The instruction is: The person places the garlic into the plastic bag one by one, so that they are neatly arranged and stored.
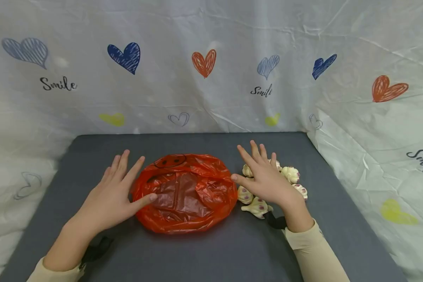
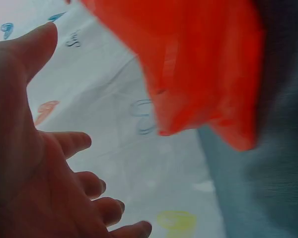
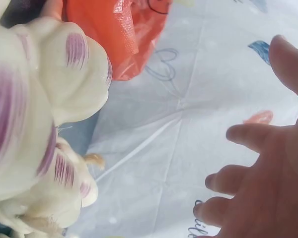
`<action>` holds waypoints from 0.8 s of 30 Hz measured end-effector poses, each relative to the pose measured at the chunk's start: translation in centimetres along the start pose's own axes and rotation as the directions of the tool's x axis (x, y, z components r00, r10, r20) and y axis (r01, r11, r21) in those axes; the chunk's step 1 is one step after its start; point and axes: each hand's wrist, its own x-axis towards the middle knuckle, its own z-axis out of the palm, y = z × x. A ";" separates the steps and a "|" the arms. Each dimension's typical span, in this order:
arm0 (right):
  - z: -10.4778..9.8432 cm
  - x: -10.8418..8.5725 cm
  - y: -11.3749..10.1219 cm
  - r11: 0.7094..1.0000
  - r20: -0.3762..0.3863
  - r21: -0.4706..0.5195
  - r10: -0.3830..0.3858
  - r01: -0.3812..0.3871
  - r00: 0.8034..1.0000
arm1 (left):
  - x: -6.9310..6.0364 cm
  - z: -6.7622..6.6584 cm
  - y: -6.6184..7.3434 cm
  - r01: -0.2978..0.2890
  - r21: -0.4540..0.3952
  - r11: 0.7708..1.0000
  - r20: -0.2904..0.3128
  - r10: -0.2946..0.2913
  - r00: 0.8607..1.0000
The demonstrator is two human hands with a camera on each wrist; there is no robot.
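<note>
A red plastic bag stands on the dark table with its mouth spread wide, and its inside shows. My left hand is at the bag's left side, fingers spread; in the left wrist view a gap shows between it and the bag. On the bag's right, several garlic bulbs with purple marks lie grouped together. Above them my right hand hovers with its fingers spread, holding nothing and hiding part of the group. The right wrist view shows garlic bulbs up close, apart from the hand.
The grey table extends around the bag, with its far edge against a white cloth printed with hearts and words. The cloth also hangs along both sides. A dark strap is at each wrist.
</note>
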 end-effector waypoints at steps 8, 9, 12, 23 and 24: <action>0.3 -0.5 -0.1 0.995 0.000 0.099 0.001 -0.001 1.000 | -2.4 3.2 -0.4 0.049 -0.146 0.988 0.094 -0.035 0.995; 0.5 -0.6 -0.1 0.994 0.002 0.111 0.000 0.000 1.000 | -2.7 3.5 -0.3 0.051 -0.150 0.987 0.097 -0.037 0.995; 0.8 -1.1 0.2 0.990 0.009 0.143 0.007 -0.008 1.000 | -3.1 4.2 0.1 0.053 -0.156 0.986 0.089 -0.040 0.995; 2.8 -3.7 1.7 0.966 -0.007 0.258 -0.001 0.002 1.000 | -4.7 5.4 -1.1 0.057 -0.290 0.955 0.097 -0.030 0.995; 2.9 -3.9 1.7 0.965 -0.012 0.263 -0.005 0.008 1.000 | -4.9 5.5 -1.3 0.058 -0.314 0.948 0.105 -0.026 0.994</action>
